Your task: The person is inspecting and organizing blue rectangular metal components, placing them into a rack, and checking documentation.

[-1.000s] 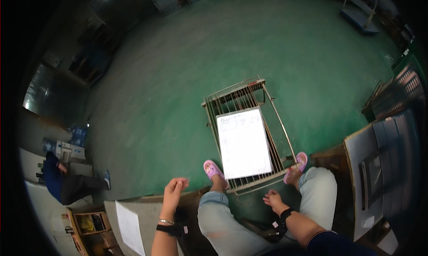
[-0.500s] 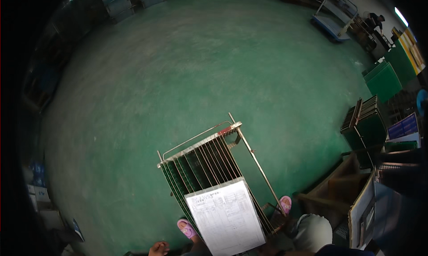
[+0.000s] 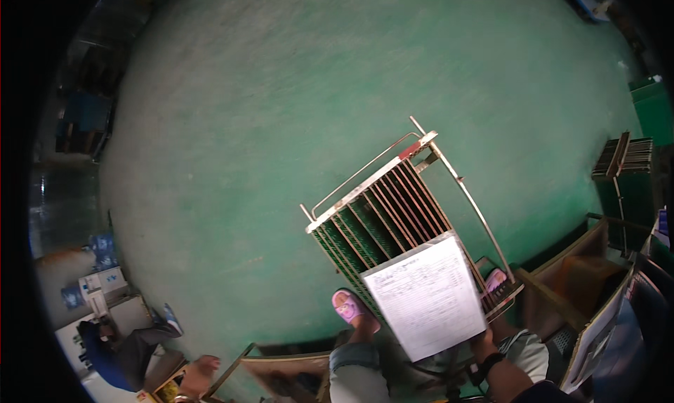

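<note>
A printed sheet (image 3: 425,298), seemingly in a clear sleeve, lies slanted over the near part of a metal rack (image 3: 379,178). Thin upright panels (image 3: 390,213), some green, stand side by side in the rack's slots. My right hand (image 3: 483,343), below a dark wristband, is closed at the sheet's lower right corner; its fingertips are partly hidden. Away to the left, my left hand (image 3: 200,376) is raised near the lower edge, apart from rack and sheet. Its fingers are blurred, and nothing shows in it.
My feet in pink slippers (image 3: 347,306) flank the rack. Wooden frames (image 3: 562,269) stand close on the right, with another panel rack (image 3: 623,157) beyond. Another person's dark-trousered leg (image 3: 140,350) is at lower left, near white boxes (image 3: 105,282). Green floor (image 3: 232,143) stretches ahead.
The view has swung, so the rack and sheet sit higher and further right. My right hand has come into sight at the sheet's corner. My left hand shows more fully, further left.
</note>
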